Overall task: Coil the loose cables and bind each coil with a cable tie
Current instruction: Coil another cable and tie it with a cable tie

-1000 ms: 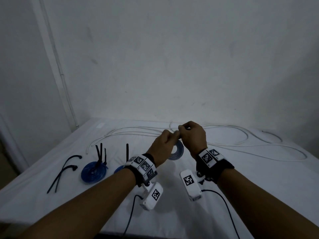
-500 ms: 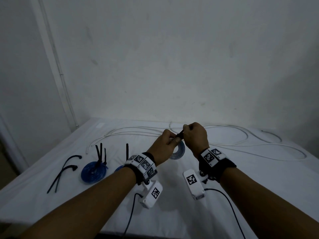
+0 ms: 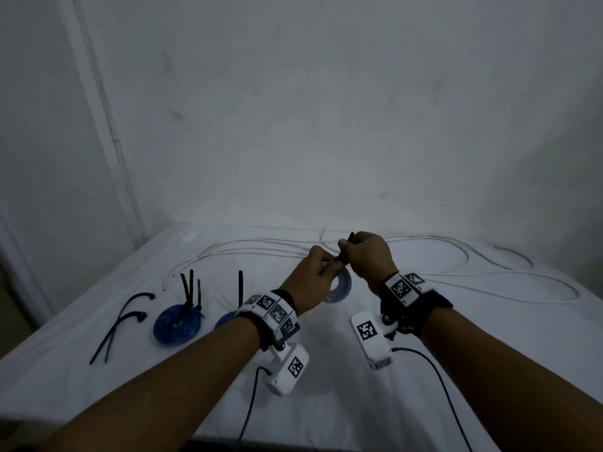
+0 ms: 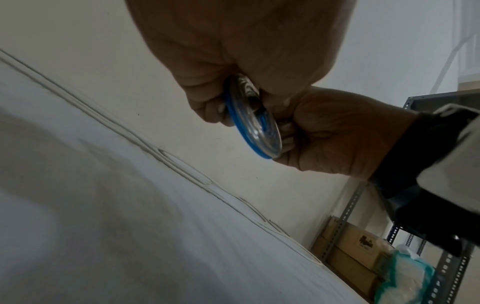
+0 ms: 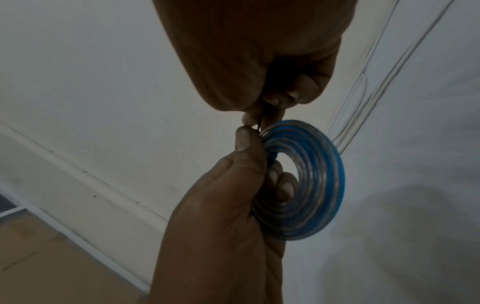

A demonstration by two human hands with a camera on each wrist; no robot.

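Both hands are up above the white table (image 3: 424, 370), close together. The left hand (image 3: 308, 282) pinches a flat blue coil (image 5: 306, 181) of cable at its rim, thumb on one side and fingers on the other. The right hand (image 3: 368, 257) pinches a thin black cable tie (image 3: 345, 251) at the top of the coil, with the tie's end poking up past the fingers. On the table to the left lie two more blue coils (image 3: 177, 325) with ties sticking up, and two loose ties (image 3: 120, 324). A long white cable (image 3: 483, 272) lies at the back.
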